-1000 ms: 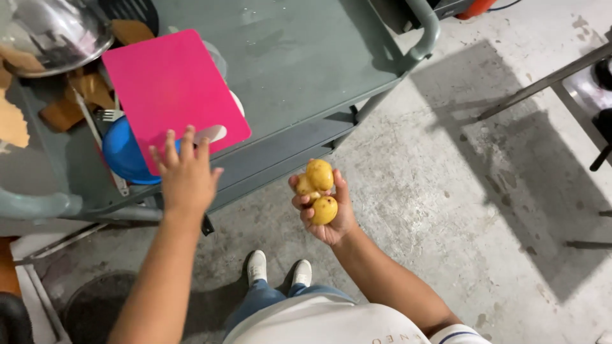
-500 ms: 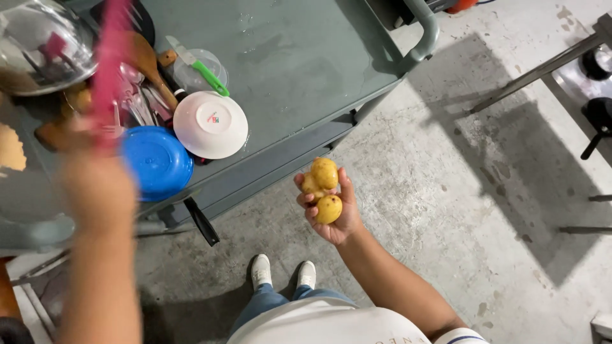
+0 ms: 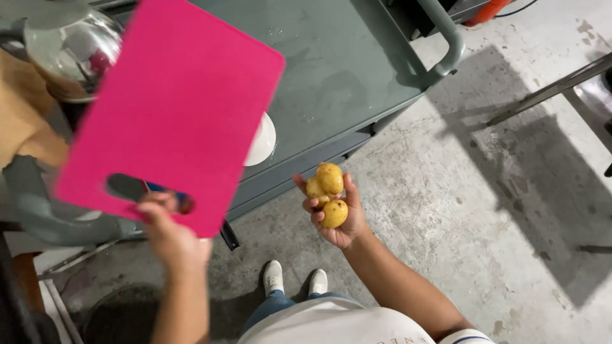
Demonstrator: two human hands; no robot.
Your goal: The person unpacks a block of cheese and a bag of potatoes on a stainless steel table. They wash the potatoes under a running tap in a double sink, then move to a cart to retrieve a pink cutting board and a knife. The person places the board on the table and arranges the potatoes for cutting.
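My left hand (image 3: pixel 167 232) grips a bright pink cutting board (image 3: pixel 175 111) by its handle slot and holds it up, tilted, above the grey cart top (image 3: pixel 344 70). The board hides most of what lies on the cart's left side. My right hand (image 3: pixel 336 220) is held palm up over the concrete floor, just off the cart's front edge, with three small yellow potatoes (image 3: pixel 327 191) stacked in it.
A shiny metal bowl (image 3: pixel 73 48) sits at the cart's far left. A white plate (image 3: pixel 262 141) peeks out from behind the board. The cart's curved grey handles (image 3: pixel 449 44) flank its ends. My white shoes (image 3: pixel 294 280) stand on the stained floor; metal legs (image 3: pixel 548 89) cross at right.
My left hand took the pink board off the cart, swung it up on edge, and now holds it flat-on near the camera. The right hand with the potatoes stayed about where it was.
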